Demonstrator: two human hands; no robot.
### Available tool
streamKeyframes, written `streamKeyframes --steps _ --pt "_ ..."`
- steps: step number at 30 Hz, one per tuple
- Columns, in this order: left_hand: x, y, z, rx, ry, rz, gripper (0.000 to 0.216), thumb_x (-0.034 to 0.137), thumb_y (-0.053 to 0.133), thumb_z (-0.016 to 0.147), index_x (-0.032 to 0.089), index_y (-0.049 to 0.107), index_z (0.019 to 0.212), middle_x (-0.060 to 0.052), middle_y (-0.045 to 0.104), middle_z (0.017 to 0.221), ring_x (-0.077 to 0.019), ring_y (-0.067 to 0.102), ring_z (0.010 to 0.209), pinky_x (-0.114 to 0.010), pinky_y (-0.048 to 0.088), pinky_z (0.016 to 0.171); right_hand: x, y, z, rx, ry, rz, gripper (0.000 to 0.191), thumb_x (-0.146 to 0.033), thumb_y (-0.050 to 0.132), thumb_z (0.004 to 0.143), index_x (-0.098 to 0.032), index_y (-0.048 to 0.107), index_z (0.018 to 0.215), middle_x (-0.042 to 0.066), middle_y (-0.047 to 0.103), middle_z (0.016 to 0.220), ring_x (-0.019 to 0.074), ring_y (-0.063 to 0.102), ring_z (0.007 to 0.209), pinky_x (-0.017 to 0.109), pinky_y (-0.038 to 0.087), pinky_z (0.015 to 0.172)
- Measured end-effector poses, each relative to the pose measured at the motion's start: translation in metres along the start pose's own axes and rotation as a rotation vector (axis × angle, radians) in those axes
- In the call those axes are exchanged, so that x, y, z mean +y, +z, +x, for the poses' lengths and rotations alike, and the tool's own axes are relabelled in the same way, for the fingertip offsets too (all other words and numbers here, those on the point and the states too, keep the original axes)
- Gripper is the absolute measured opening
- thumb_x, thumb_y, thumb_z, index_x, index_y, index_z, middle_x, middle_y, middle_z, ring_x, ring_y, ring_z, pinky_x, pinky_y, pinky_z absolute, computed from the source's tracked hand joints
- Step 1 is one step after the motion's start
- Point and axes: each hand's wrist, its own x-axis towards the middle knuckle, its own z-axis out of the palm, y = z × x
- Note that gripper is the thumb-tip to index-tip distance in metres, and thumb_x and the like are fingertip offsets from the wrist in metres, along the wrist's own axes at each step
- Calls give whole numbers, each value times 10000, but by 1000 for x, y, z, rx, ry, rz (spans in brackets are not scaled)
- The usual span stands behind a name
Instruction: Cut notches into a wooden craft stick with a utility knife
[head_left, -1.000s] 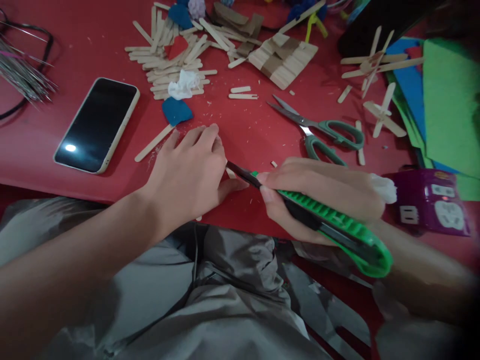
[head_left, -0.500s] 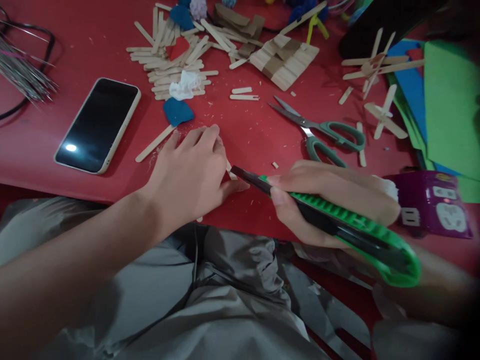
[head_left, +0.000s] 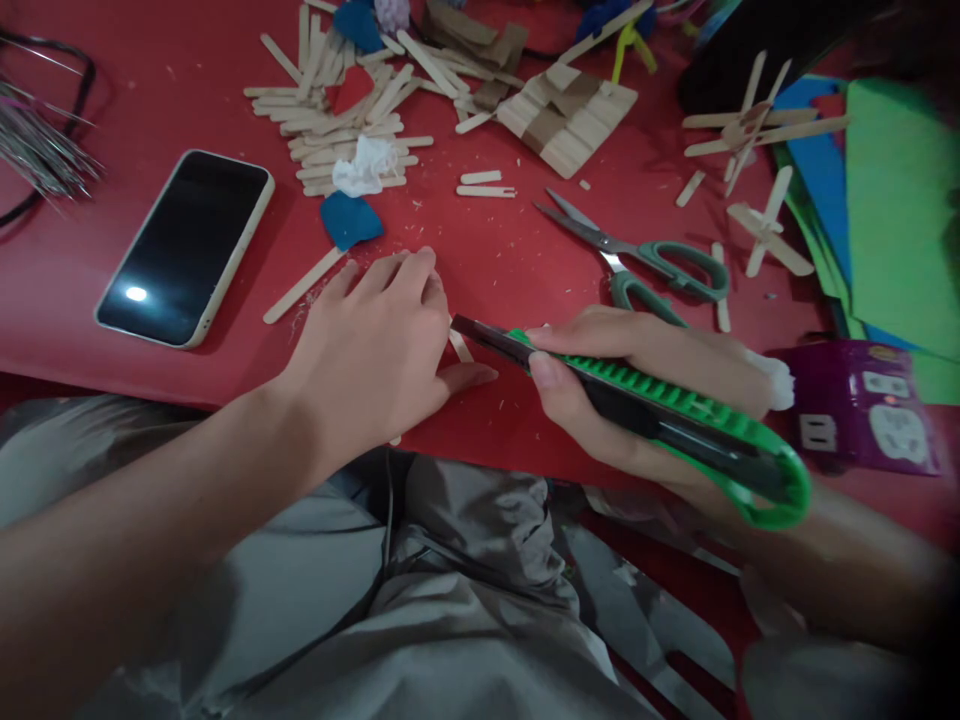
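My left hand (head_left: 375, 350) presses down on a small wooden stick piece (head_left: 459, 346) near the front edge of the red table (head_left: 165, 90); its fingers are together over the piece, most of which is hidden. My right hand (head_left: 637, 385) grips a green utility knife (head_left: 675, 425), with the dark blade (head_left: 487, 340) pointing left and its tip at the stick beside my left fingers. A bit of white material shows at the back of my right hand.
A phone (head_left: 184, 248) lies at the left. A pile of wooden sticks (head_left: 337, 110), blue and white scraps, a stick panel (head_left: 566, 115), green-handled scissors (head_left: 637, 265), stick crosses (head_left: 757, 130), coloured sheets (head_left: 892, 200) and a purple box (head_left: 862, 405) surround the hands.
The knife drew back to the right half a second ago, then returned left, so its blade tip is again at the stick by my left fingers. My left hand stayed put.
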Motion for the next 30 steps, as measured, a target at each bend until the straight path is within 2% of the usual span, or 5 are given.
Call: streamKeyframes --steps 7,10,17,23,30 --pt "3 -4 2 -75 -34 20 580 541 724 1048 106 770 1430 -258 611 1701 -477 638 1525 -609 528 1286 0 0 1 -37 -19 5 192 -82 778 943 -265 769 998 1 831 819 175 786 639 279 695 646" --pt "4 -3 1 -38 -9 10 521 543 726 1045 159 795 1390 -241 626 1690 -473 654 1504 -624 546 1264 -1 -1 3 -77 0 -33 208 -84 740 974 -291 762 986 -17 831 820 178 779 637 297 697 651" --pt "4 -1 0 -13 -36 -24 460 546 758 1031 228 810 1359 -197 647 1680 -467 659 1504 -619 550 1262 4 -4 7 -126 -153 -45 198 -75 772 934 -264 726 968 -25 777 733 160 724 588 274 658 590" --pt "3 -1 1 -49 -19 7 575 579 703 1059 135 791 1413 -257 620 1686 -500 644 1508 -639 558 1252 0 -5 7 -161 -144 -37 227 -47 740 954 -268 700 986 -35 751 700 172 742 624 301 651 616" --pt "5 -3 0 -45 -34 38 455 442 734 1037 168 801 1394 -223 635 1685 -486 662 1493 -643 581 1223 -1 -2 5 -116 -187 1 248 -24 738 949 -266 706 991 -82 651 593 144 657 548 284 620 580"
